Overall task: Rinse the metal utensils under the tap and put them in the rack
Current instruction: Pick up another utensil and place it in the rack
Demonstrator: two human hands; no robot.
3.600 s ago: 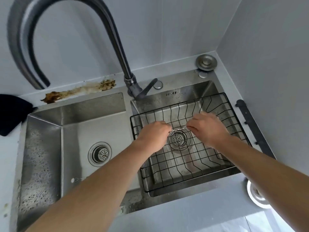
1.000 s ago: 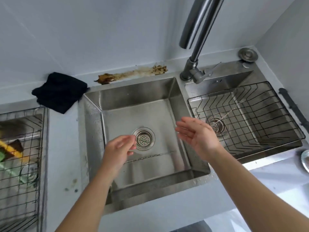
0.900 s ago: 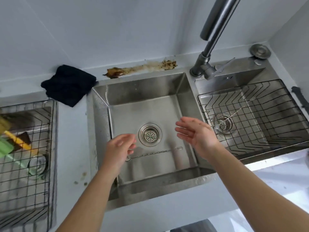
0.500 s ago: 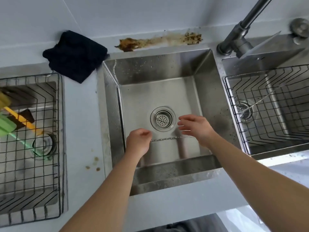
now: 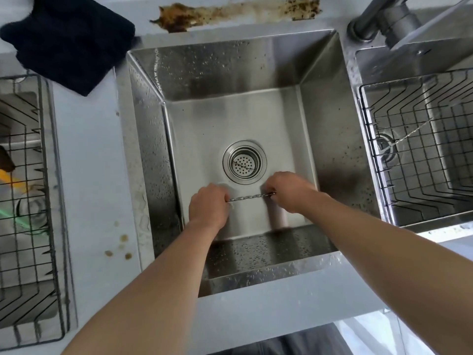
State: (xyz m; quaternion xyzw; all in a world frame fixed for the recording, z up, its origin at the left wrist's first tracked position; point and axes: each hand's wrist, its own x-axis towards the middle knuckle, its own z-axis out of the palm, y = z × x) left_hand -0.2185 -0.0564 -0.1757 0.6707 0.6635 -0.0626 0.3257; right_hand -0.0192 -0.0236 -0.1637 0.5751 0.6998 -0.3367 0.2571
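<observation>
Skewer pickup from sink floor, both hands.
Left hand (image 5: 208, 204) and right hand (image 5: 288, 190) each pinch one end of the twisted skewer (image 5: 249, 197), low in the sink (image 5: 330, 139) near the drain (image 5: 244, 162). Tap (image 5: 391, 19) dry. Judged next: lift, rinse, carry to right rack (image 5: 419, 149).

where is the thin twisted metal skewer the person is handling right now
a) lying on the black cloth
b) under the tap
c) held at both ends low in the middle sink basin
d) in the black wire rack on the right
c: the left hand and right hand each grip one end of the thin twisted metal skewer, just in front of the round drain strainer in the middle stainless sink basin.
</observation>
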